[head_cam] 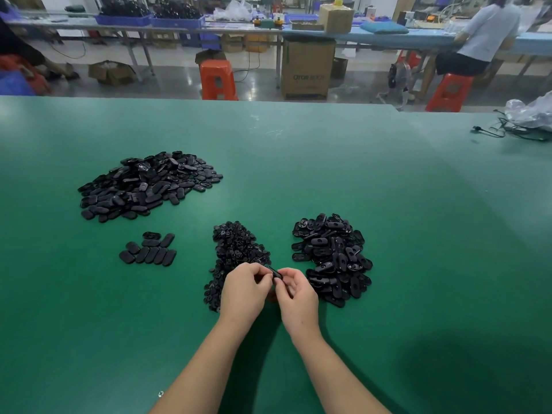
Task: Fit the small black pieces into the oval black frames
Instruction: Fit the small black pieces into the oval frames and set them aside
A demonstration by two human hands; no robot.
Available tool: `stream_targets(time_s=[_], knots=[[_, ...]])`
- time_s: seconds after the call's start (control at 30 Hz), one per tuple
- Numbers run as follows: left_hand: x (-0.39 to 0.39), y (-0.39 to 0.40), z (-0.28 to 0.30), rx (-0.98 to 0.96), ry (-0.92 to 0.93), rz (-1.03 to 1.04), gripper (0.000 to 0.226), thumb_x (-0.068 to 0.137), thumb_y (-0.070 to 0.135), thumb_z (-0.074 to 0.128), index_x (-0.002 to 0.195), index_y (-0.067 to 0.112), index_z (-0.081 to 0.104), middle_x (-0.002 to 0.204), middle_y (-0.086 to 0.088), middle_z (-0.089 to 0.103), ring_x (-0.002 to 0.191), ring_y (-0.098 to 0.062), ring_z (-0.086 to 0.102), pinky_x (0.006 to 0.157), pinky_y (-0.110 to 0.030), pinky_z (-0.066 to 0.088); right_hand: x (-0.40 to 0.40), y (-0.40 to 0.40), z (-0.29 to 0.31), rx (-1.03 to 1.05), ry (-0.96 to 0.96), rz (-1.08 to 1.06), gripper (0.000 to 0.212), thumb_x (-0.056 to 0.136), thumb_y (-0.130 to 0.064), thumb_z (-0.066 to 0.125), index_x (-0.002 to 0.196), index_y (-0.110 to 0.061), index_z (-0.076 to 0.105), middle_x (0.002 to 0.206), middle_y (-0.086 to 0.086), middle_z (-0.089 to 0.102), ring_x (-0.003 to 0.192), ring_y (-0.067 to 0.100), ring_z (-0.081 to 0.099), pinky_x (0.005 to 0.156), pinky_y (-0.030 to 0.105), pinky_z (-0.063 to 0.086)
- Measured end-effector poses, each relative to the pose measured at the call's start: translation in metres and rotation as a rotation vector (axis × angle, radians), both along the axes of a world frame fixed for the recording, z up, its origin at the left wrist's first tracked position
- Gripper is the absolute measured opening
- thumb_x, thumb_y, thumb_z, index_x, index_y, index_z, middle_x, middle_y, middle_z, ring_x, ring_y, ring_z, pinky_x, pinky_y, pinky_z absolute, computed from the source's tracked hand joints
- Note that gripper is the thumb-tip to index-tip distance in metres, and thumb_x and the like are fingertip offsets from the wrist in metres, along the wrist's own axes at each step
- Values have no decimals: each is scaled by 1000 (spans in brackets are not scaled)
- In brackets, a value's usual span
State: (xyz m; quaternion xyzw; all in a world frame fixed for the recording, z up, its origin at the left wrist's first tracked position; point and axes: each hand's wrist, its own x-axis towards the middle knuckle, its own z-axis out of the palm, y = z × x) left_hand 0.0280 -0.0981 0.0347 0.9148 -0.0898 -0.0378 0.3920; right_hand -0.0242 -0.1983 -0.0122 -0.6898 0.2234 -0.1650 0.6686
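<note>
Head view: both hands meet just above the green table [298, 162], near its front edge. Left hand [243, 289] and right hand [295, 294] both have fingers curled in, pinching one oval black frame [276, 274] between them; only the frame's top edge shows betw. the fingertips, so can't tell if a small piece sits in it yet. Right behind the left hand, partly hidden by it, lies the heap of small black pieces [239, 249], running from mid-table down to the wrist. Just right of the right hand is a pile of oval black frames [333, 258], many w/ a hole showing in the middle, lying every which way. Further left, a short row of ovals [149, 252] lies flat, side by side & touching, w/ a couple more above it. Beyond that, far left, a big wide heap of ovals [146, 183], well apart from the hands. At the table's right far corner: a crumpled plastic bag [531, 113] w/ black cables [501, 131]. Bkgd: orange stools [218, 80], a cardboard box [307, 68], a seated person [478, 37] at another bench.
</note>
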Motion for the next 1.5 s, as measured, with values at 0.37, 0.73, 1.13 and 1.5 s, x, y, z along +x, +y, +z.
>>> stream_targets(time_s=[0.37, 0.73, 1.13, 1.5], knots=[[-2, 2, -3, -15, 25, 36, 9, 91, 23, 68, 85, 21, 75, 83, 9, 70, 76, -4, 62, 66, -19, 45, 0, 0, -3, -28, 7, -12, 17, 96, -5, 65, 101, -21, 65, 96, -1, 73, 93, 5, 71, 84, 20, 56], [1, 1, -4, 26, -23, 57, 11, 88, 26, 73, 78, 26, 70, 81, 10, 66, 76, -7, 60, 69, -31, 50, 0, -1, -4, -44, 37, 13, 15, 99, -6, 59, 106, -18, 65, 101, -1, 74, 94, 8, 72, 87, 31, 60], [17, 10, -10, -343, 289, -7, 14, 78, 12, 85, 79, 21, 76, 63, 7, 70, 52, 1, 57, 51, -12, 43, -3, -1, 6, 51, -16, 51, 23, 103, 0, 48, 102, -17, 62, 77, 6, 68, 63, 14, 65, 66, 31, 59], [19, 14, -11, -402, 420, 15, 11, 78, 12, 86, 81, 17, 76, 62, 5, 70, 46, -2, 54, 45, -20, 40, -4, -1, 12, 11, 21, 77, 26, 105, -4, 47, 101, -21, 66, 65, 3, 64, 55, 10, 60, 61, 22, 53]])
